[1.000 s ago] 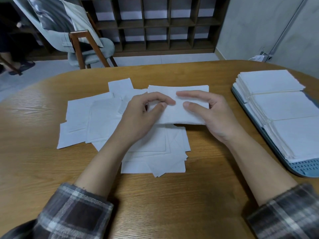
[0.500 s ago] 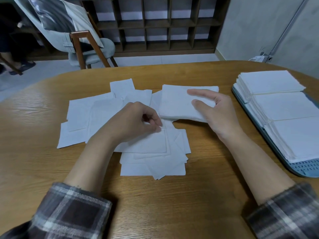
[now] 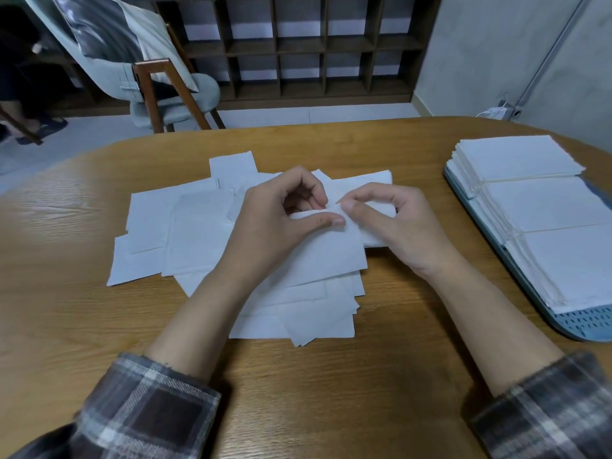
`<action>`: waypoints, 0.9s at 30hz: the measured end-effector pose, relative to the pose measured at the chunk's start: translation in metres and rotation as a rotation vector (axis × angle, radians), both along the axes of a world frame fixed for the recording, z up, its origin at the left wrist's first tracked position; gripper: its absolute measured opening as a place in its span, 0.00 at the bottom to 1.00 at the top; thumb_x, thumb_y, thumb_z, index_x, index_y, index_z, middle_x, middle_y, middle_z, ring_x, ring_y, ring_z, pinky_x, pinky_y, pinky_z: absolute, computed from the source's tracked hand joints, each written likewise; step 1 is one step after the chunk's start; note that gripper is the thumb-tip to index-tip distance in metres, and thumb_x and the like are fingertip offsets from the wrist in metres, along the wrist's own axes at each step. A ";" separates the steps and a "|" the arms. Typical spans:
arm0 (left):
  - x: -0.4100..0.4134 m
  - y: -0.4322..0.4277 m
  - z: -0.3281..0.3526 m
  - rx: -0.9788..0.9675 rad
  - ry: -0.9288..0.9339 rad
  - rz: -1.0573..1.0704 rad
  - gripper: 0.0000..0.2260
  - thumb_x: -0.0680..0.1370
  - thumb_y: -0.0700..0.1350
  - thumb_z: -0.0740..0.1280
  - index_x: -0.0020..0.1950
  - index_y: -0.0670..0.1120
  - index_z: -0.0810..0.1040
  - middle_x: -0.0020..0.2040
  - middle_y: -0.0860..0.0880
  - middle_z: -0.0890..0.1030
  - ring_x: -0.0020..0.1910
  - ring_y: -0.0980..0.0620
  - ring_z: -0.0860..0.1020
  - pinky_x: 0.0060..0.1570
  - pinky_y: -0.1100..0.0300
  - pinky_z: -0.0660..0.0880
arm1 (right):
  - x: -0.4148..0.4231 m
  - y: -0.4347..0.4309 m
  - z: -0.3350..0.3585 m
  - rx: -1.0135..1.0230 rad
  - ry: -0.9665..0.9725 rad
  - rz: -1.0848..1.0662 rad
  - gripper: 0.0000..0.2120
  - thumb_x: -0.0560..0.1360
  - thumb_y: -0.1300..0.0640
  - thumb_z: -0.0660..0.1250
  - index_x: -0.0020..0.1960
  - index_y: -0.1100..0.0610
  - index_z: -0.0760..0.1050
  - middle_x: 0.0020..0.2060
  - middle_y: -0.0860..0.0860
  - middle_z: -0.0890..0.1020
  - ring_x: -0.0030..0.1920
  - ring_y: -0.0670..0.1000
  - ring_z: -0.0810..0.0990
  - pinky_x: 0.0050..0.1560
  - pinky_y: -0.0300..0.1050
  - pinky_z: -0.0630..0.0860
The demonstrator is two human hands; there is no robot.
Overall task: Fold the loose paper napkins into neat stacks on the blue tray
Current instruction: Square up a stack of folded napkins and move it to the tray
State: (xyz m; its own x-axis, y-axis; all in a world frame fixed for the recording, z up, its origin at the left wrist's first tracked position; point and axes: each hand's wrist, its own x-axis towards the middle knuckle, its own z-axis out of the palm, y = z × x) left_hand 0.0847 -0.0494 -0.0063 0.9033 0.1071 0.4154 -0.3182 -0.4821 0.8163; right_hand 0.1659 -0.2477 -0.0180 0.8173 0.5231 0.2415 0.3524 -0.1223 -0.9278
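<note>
A heap of loose white paper napkins (image 3: pixel 198 233) lies spread on the wooden table (image 3: pixel 66 326) in the middle. My left hand (image 3: pixel 278 223) and my right hand (image 3: pixel 394 223) meet over the heap, and both pinch the far edge of one white napkin (image 3: pixel 328 256) between thumb and fingertips. A folded napkin (image 3: pixel 364 183) lies just behind my right hand. The blue tray (image 3: pixel 579 327) sits at the right, holding three stacks of folded napkins (image 3: pixel 546 203) in a row.
A grey chair with wooden legs (image 3: pixel 165 94) stands beyond the table's far edge, and a dark shelf unit (image 3: pixel 314 48) lines the back wall. Bare wood shows in front of the heap and along the left side.
My right hand let the folded napkin down at the back and came left. Both hands now pinch the edge of a fresh napkin from the heap.
</note>
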 end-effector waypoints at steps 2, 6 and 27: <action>0.000 0.003 0.001 0.055 0.038 0.004 0.14 0.71 0.46 0.83 0.47 0.43 0.80 0.44 0.51 0.82 0.43 0.57 0.79 0.45 0.68 0.73 | 0.002 0.001 0.000 0.004 0.017 -0.050 0.05 0.81 0.56 0.72 0.50 0.56 0.87 0.48 0.43 0.88 0.53 0.39 0.83 0.56 0.31 0.73; -0.002 0.025 0.010 0.117 0.224 -0.064 0.06 0.76 0.46 0.79 0.50 0.50 0.85 0.51 0.57 0.85 0.54 0.57 0.82 0.52 0.62 0.77 | 0.009 -0.001 -0.002 0.078 0.119 -0.212 0.05 0.81 0.53 0.73 0.47 0.51 0.87 0.49 0.43 0.88 0.56 0.45 0.84 0.61 0.45 0.77; 0.004 0.001 -0.003 -0.255 0.130 0.185 0.06 0.79 0.42 0.76 0.54 0.50 0.90 0.51 0.60 0.88 0.54 0.64 0.83 0.55 0.67 0.76 | 0.000 0.003 0.001 0.233 0.224 0.019 0.31 0.79 0.61 0.74 0.75 0.39 0.70 0.57 0.47 0.83 0.58 0.51 0.83 0.56 0.48 0.82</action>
